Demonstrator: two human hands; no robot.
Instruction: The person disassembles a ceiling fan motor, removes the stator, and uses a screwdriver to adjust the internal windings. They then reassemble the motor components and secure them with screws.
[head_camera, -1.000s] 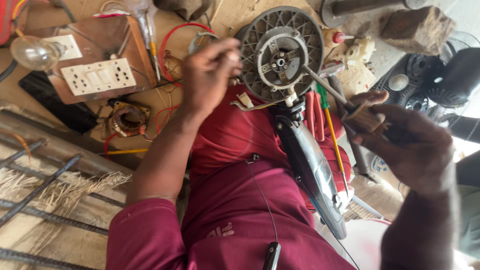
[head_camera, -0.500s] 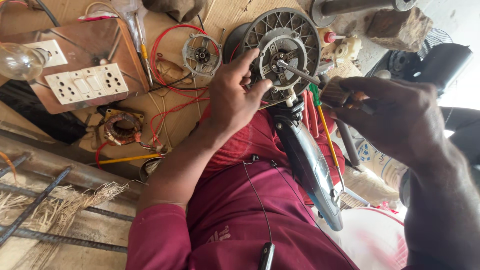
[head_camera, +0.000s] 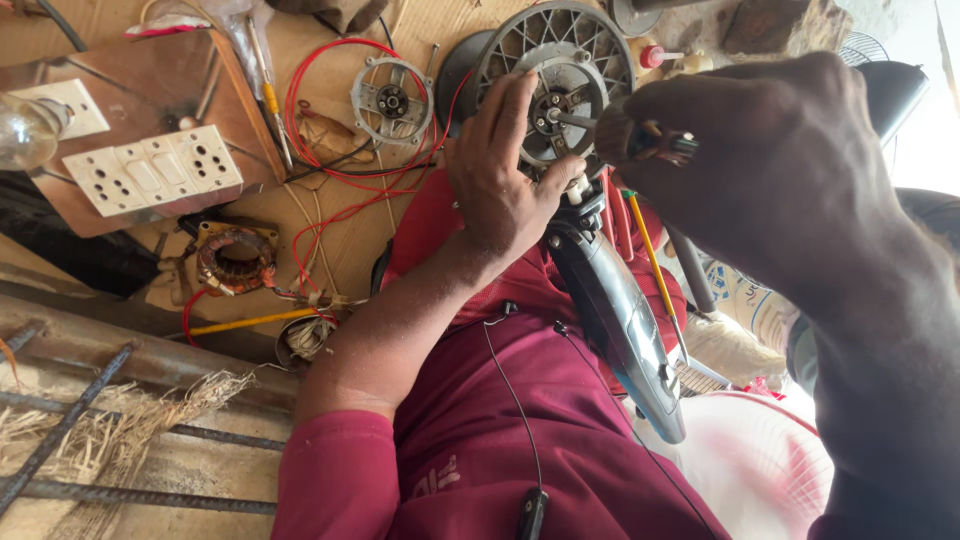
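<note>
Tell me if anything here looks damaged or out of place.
Yes. The fan motor is stripped open, with a loose round plate, a bare copper coil and tangled red wires scattered on the bench. The left hand steadies it; the right hand works a screwdriver.

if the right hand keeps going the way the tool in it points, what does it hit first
Most likely the hub of the grey fan motor housing: the right hand holds a screwdriver whose tip already sits at its centre, though depth is unclear.

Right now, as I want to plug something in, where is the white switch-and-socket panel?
In the head view, the white switch-and-socket panel sits upper left on a brown board, beside the glass bulb and above the copper coil.
</note>
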